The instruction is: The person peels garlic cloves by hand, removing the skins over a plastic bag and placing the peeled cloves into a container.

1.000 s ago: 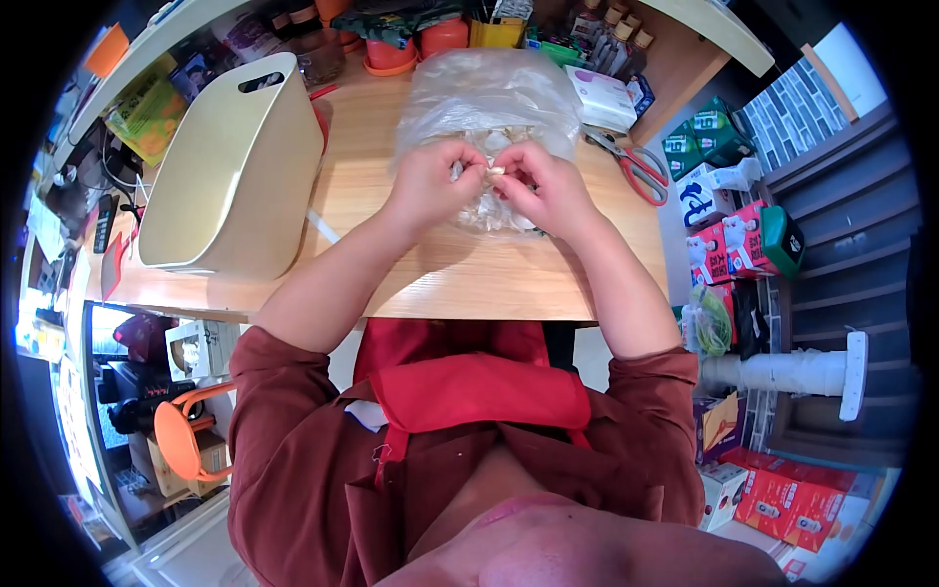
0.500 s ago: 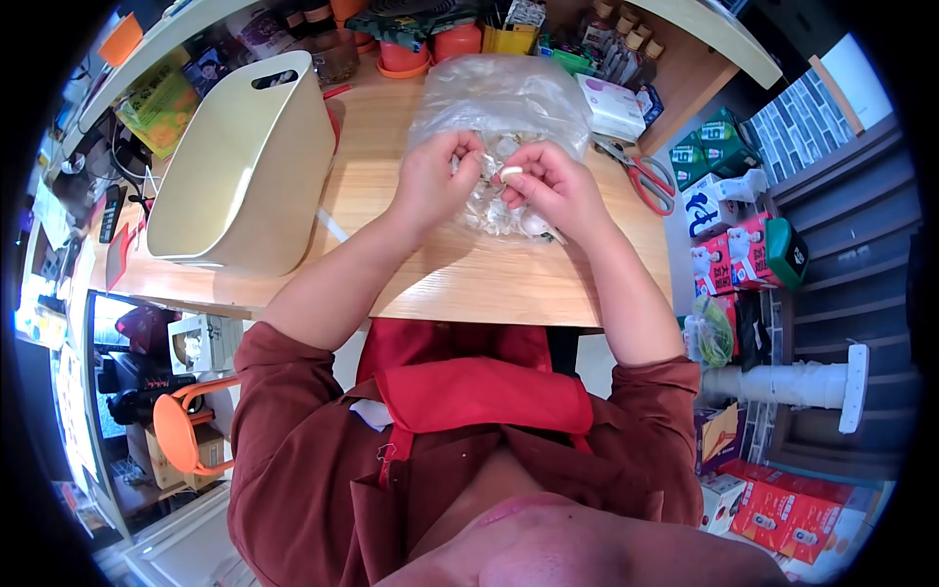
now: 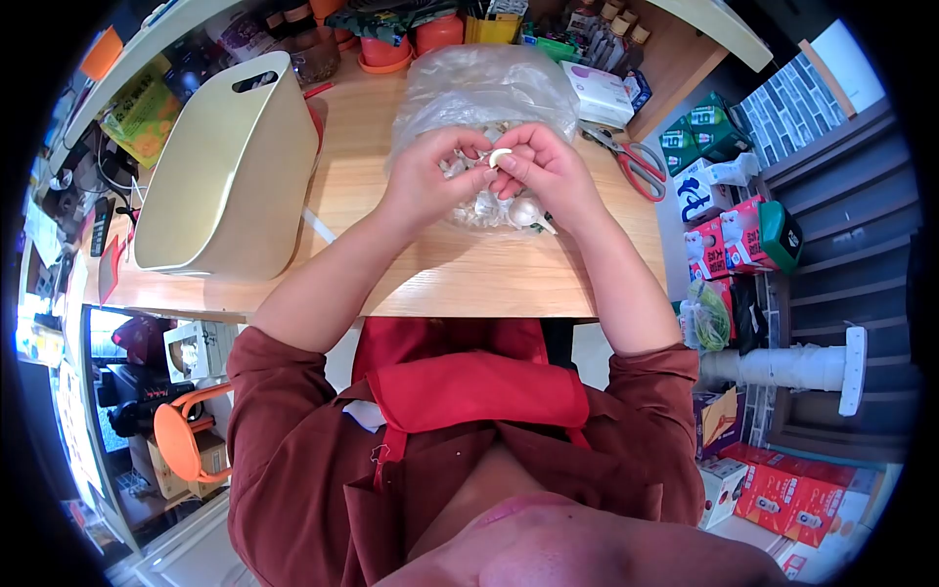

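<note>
A small pale clove, which looks like garlic [image 3: 500, 158], is pinched between the thumb and fingers of my right hand [image 3: 550, 176]. My left hand [image 3: 431, 174] is close beside it with thumb and fingers curled together near the clove; what they hold, if anything, is too small to make out. Beneath both hands lies a clear plastic bag [image 3: 489, 83] with thin whitish skins on it. A whole white bulb [image 3: 525, 211] rests on the bag just below my right hand.
A tall cream bin [image 3: 230, 166] stands on the wooden table [image 3: 430, 279] at the left. Scissors with red handles [image 3: 641, 171] lie at the right, by a white box [image 3: 598, 95]. Red pots [image 3: 438, 35] and corked bottles [image 3: 618, 44] line the back.
My hands have come together again after being apart half a second ago. The clove in my right hand now shows more fully and is tilted upward.
</note>
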Tool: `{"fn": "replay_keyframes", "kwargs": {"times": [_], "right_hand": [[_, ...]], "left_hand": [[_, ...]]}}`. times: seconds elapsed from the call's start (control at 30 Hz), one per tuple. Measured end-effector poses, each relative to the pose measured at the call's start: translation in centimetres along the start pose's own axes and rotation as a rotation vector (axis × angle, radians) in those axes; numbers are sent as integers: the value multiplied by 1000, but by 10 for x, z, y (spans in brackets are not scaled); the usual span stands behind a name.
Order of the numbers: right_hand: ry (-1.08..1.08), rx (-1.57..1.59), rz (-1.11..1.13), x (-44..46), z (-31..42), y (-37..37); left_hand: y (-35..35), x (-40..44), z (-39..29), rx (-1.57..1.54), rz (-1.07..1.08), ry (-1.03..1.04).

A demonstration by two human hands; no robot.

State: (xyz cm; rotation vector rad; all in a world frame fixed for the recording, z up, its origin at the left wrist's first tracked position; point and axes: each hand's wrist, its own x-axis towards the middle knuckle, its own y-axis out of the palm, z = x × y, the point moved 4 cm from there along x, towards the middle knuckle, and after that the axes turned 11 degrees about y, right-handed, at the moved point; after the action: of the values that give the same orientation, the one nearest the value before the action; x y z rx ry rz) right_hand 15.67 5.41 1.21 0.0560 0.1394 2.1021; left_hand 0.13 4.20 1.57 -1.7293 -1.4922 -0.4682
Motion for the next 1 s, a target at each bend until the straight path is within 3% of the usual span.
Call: {"fn": "replay_keyframes", "kwargs": {"times": [1.0], "right_hand": [[40,15,5,2,-6,0]], "left_hand": [[2,-2,-15,152,11,211]]}}
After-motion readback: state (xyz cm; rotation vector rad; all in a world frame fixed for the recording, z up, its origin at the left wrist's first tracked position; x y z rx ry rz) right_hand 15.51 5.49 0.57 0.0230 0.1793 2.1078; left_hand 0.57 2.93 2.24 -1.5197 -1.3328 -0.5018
